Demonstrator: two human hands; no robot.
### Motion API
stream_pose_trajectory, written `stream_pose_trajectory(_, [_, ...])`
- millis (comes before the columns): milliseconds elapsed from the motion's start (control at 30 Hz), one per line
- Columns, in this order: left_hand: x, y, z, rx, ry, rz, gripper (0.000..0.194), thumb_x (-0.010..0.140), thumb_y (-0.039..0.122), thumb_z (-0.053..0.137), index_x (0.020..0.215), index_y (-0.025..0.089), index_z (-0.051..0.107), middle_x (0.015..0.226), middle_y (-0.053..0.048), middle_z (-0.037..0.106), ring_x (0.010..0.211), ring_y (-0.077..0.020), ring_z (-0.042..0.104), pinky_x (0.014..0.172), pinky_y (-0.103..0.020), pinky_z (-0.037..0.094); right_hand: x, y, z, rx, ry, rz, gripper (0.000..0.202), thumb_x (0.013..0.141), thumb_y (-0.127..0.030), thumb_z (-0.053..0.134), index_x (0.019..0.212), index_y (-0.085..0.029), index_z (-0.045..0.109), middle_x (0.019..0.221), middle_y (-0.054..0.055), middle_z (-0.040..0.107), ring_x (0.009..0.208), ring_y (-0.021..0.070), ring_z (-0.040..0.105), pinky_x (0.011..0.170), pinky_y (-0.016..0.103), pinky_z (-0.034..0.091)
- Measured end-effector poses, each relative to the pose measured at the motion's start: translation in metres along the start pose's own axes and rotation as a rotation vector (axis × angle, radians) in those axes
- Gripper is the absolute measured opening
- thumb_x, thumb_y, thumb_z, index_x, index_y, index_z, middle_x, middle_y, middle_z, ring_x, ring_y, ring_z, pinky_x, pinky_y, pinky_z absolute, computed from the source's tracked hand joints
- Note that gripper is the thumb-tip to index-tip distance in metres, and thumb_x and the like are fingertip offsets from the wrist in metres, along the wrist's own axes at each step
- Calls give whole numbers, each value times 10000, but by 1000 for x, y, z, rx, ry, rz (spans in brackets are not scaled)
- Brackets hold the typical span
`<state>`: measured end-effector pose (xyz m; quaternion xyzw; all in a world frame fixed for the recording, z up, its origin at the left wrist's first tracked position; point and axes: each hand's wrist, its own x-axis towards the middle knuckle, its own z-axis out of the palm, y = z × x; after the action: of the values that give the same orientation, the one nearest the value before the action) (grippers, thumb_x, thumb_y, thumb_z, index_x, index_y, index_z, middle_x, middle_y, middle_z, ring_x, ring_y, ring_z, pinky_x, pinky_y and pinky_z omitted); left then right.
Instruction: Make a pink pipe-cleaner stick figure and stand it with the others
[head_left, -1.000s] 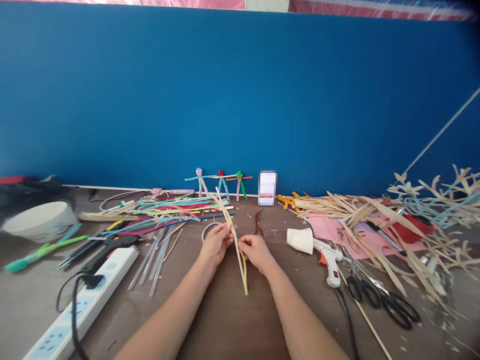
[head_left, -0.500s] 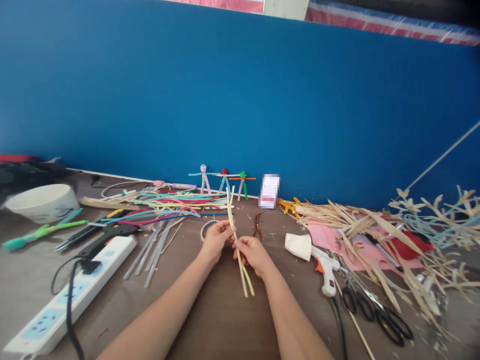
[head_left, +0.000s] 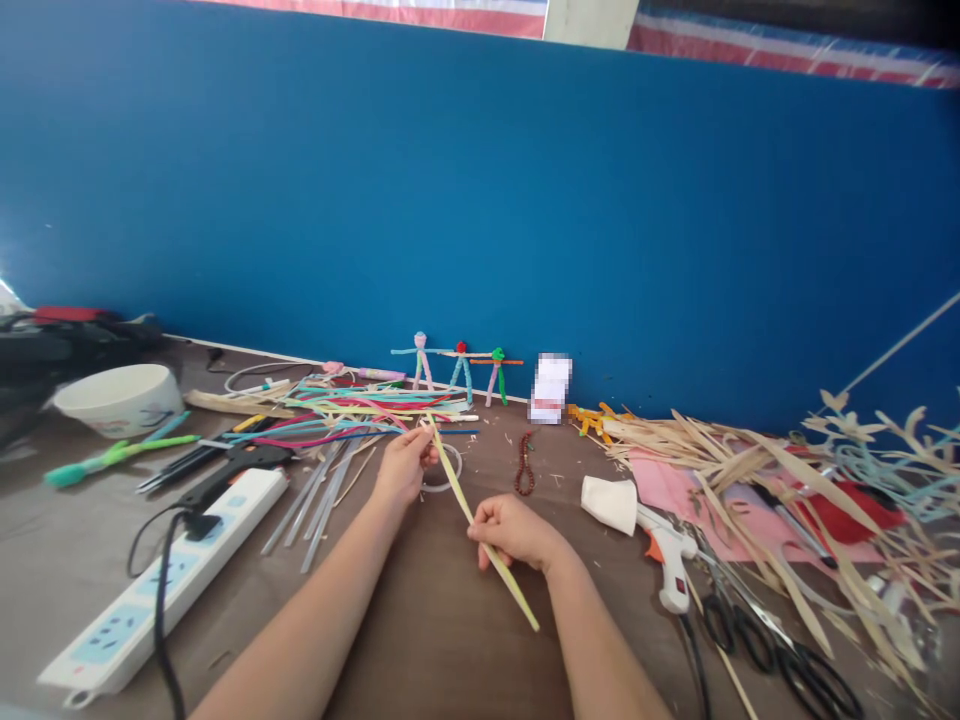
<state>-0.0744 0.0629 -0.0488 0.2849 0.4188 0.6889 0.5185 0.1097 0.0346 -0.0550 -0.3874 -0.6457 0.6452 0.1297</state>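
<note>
Pale yellow strips (head_left: pixel 454 480), lying nearly together, run slantwise between my hands above the brown table. Near their upper end, my left hand (head_left: pixel 405 462) pinches them with closed fingers. Lower down, my right hand (head_left: pixel 517 532) grips them between thumb and fingers, and their lower end sticks out below it. Behind my left hand lies a clear ring (head_left: pixel 456 470), partly hidden. A brown bead string (head_left: pixel 524 468) rests on the table beyond my right hand.
Three pipe-cleaner figures (head_left: pixel 461 372) lean against the blue board (head_left: pixel 480 200). Coloured pipe cleaners (head_left: pixel 337 405), a white bowl (head_left: pixel 120 400) and a power strip (head_left: pixel 172 585) lie left. On the right are a glue gun (head_left: pixel 671 560), scissors (head_left: pixel 802 670) and dried strips (head_left: pixel 712 450).
My hands have moved apart, left hand up and leftward, right hand lower. The strips, crossed and spread before, now lie nearly in one line and more slanted. The view has shifted slightly.
</note>
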Motion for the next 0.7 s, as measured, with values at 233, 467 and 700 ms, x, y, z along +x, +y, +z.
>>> stream_pose_trajectory(233, [-2,4,-1,-59,-94,-74,279,650,343,573,844,149,623,683,-12,593,421,-31,424,358,-142,302,-2,-5,2,31,16,7,162,702,-284,518,762,-134,519,430,-34,568,258,24,322,309,140,241])
stream_pose_trajectory(467, [-3,1,2,-42,-104,-17,327,584,311,661,842,115,616,604,2,577,375,-6,365,321,-121,240,-1,-4,1,37,45,2,151,696,-268,509,770,-137,516,438,-34,567,260,25,337,299,135,247])
stream_pose_trajectory(700, [-11,-2,7,-87,-199,-133,286,589,233,672,843,114,616,581,13,547,385,-1,376,334,-114,268,-1,-5,2,101,60,-111,264,684,-359,554,830,-146,500,603,-12,613,281,13,335,288,144,239])
